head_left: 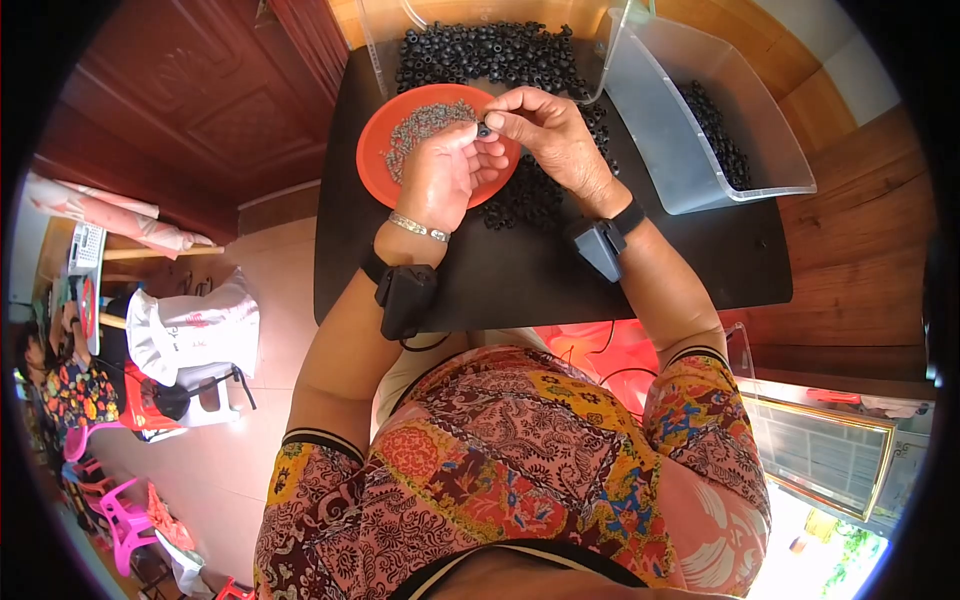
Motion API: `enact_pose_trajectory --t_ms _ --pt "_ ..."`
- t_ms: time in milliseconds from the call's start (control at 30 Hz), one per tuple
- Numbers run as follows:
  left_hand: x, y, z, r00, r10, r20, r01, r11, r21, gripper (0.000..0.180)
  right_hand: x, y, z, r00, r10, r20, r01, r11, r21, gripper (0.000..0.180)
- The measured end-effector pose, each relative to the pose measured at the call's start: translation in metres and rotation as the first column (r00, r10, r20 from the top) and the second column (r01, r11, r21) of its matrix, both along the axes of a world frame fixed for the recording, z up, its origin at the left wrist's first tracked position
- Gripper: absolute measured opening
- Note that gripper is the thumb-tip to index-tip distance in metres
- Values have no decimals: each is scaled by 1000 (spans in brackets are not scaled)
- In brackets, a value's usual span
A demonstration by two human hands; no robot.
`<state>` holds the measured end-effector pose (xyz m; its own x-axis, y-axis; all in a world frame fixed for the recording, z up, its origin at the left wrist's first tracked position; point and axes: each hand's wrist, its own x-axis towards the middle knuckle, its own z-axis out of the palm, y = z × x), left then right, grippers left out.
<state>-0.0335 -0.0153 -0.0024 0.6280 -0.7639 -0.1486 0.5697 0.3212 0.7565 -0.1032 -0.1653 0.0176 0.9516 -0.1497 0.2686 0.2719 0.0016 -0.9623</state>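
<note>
My left hand [445, 172] hovers over an orange plate [375, 165] that holds a heap of small grey metal bits [425, 125]. My right hand [550, 135] meets it above the plate's right rim. Between the fingertips of both hands sits one small black ring [484, 128]. Loose black rings [525, 195] lie scattered on the black table [600, 285] under and around my hands. Each wrist wears a dark strapped device, and the left also carries a silver bracelet.
A clear bin [500, 55] full of black rings stands at the table's far edge. A tilted clear tub [690, 120] with more rings lies at the right. A dark wooden door is at the left, with a white bag [195, 330] and pink chairs [115, 500] on the floor.
</note>
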Motion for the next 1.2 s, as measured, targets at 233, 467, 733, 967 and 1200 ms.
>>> enact_pose_trajectory --t_ms 233,467,733,967,1200 --pt "0 0 -1 1000 7 -7 -7 1000 -6 21 -1 11 -1 990 -118 75 125 987 -104 11" --pt "-1 3 2 1000 -20 -13 20 999 -37 21 1 12 -8 965 -165 203 211 949 -233 14" --pt "-3 4 7 999 33 -22 -34 998 -58 18 1 12 -6 843 -168 511 456 726 -514 27" --pt "-3 2 5 998 55 25 -53 996 -74 16 -3 14 -2 821 -158 549 485 701 -523 27" --pt "-1 1 1 998 61 27 -58 994 -89 15 -3 17 -1 781 -138 609 517 690 -507 29"
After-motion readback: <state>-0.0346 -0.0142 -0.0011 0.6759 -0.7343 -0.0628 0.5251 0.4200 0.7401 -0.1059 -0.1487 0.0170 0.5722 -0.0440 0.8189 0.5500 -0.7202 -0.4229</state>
